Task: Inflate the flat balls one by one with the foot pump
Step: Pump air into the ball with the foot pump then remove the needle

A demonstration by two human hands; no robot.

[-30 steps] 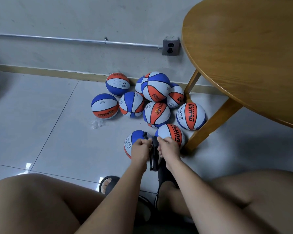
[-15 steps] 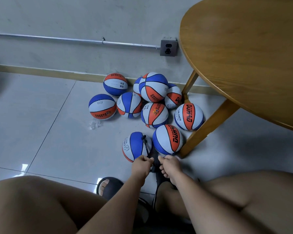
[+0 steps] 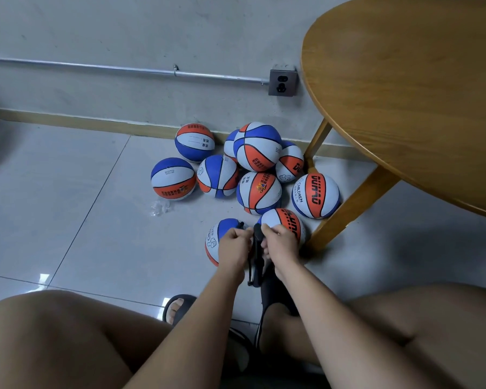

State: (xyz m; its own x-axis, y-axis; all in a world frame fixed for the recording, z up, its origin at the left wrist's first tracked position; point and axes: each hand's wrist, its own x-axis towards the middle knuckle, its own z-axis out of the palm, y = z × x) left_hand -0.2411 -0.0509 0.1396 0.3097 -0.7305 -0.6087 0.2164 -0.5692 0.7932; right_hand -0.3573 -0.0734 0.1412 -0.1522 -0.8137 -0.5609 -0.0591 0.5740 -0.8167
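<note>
Black pump (image 3: 256, 256) stands between the two hands, its long axis running from the handle near the two closest balls down toward the person's sandalled right foot (image 3: 275, 293); handle end points away from the person, toward the ball pile. Left hand (image 3: 234, 246) is curled into a fist on the handle's left side, right hand (image 3: 281, 242) likewise fisted on its right side; both are closed around the pump's handle, though the bar itself is mostly hidden under the fingers. Just left of the pump, touching the left hand from behind, sits a blue-white-orange ball (image 3: 215, 240) with a thin black hose (image 3: 240, 225) meeting its top. Just right of the pump, a second ball (image 3: 288, 223) with an orange lettered panel lies partly behind the right hand. Beyond the pump, farther from the person, a cluster of balls (image 3: 258, 192) in the same three colours lies against the wall base, one stacked on top of others. Right of the pump, a wooden table leg (image 3: 345, 209) slants down to the floor beside the nearest balls. Left of the cluster, a crumpled bit of clear plastic (image 3: 160, 208) lies on the grey tile. No containers in view.
</note>
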